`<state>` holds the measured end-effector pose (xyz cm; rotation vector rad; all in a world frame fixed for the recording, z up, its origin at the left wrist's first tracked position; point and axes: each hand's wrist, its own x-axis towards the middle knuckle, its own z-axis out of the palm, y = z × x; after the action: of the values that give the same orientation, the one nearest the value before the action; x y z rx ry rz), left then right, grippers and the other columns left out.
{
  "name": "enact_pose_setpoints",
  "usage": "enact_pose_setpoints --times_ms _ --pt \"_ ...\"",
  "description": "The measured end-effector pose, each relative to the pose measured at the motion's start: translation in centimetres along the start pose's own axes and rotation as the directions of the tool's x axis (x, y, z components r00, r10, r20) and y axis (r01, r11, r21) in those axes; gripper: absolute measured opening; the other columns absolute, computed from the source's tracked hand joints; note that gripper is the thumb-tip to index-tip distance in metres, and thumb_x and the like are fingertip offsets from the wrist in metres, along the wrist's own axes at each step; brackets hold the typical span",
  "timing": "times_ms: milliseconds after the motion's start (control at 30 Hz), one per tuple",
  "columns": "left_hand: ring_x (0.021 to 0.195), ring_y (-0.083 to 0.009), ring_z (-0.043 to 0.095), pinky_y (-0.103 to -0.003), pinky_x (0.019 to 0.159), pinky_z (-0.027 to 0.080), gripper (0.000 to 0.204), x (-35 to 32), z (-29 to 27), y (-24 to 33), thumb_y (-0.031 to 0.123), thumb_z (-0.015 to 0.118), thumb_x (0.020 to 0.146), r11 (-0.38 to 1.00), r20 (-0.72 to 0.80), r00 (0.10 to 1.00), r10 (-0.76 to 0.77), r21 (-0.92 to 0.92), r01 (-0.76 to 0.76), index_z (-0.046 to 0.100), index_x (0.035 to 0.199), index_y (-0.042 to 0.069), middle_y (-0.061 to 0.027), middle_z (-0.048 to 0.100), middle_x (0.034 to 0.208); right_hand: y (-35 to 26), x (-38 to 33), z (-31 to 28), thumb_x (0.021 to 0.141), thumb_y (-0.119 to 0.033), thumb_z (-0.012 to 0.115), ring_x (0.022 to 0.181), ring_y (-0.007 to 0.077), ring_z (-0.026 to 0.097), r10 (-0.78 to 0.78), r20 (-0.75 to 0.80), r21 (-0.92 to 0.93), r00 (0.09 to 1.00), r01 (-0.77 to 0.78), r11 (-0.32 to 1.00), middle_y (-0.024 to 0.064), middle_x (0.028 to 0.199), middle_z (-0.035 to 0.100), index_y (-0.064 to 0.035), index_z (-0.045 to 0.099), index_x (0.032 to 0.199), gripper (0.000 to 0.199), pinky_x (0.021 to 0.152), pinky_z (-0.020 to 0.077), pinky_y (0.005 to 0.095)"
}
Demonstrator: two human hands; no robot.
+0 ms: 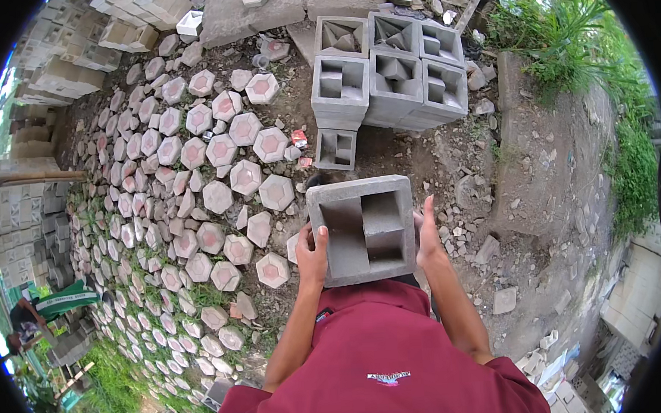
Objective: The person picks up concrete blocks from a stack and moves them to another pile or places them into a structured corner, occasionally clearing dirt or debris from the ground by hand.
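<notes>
I hold a grey square concrete ventilation block point(361, 229) with stepped openings in front of my chest, above bare dirt. My left hand point(312, 254) grips its left side with the thumb over the front edge. Pressed flat against the block's right side is my right hand point(427, 235). A stack of similar grey hollow blocks point(387, 73) stands on the ground ahead, with one smaller block point(336, 148) in front of it.
Several hexagonal paving stones with pink centres point(215, 149) cover the ground to the left. Piles of pale blocks point(76, 66) stand at the far left. A person in green point(51, 305) bends over at the lower left. Rubble and grass point(561, 37) lie to the right.
</notes>
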<state>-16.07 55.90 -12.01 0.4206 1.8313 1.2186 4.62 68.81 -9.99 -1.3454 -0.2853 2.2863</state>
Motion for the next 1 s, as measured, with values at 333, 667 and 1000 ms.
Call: enact_pose_setpoints --times_ms 333,667,1000 --pt "0.105 -0.0200 0.050 -0.033 0.093 0.036 0.059 25.6 0.0 -10.6 0.049 0.021 0.098 0.978 0.254 0.967 0.013 0.198 -0.066 0.047 0.115 -0.001 -0.0144 0.054 0.111 6.4 24.8 -1.6 0.090 -0.065 0.028 0.125 0.0246 0.040 -0.065 -0.216 0.107 0.974 0.090 0.990 0.0093 0.137 0.042 -0.0064 0.034 0.139 0.076 0.105 0.0313 0.0399" --pt "0.119 -0.0213 0.043 -0.033 0.103 0.029 0.058 43.8 5.9 -27.6 0.047 0.026 0.098 0.899 0.222 0.871 -0.438 0.109 0.424 0.041 0.130 0.001 -0.0115 0.048 0.129 13.7 48.0 -13.0 0.093 -0.060 0.028 0.128 0.0245 0.037 0.072 -0.335 0.151 0.939 -0.022 0.988 0.0098 0.141 0.038 -0.0064 0.031 0.140 0.071 0.107 0.0270 0.0381" --pt "0.121 -0.0214 0.044 -0.033 0.102 0.034 0.059 50.3 10.7 -36.1 0.049 0.027 0.097 0.818 0.218 0.820 -0.530 -0.126 0.562 0.033 0.138 0.008 -0.0098 0.045 0.133 16.3 61.0 -21.2 0.091 -0.061 0.034 0.114 0.0202 0.048 0.100 -0.420 0.024 0.902 -0.099 0.995 0.0054 0.126 0.050 -0.0086 0.042 0.133 0.068 0.095 0.0394 0.0364"
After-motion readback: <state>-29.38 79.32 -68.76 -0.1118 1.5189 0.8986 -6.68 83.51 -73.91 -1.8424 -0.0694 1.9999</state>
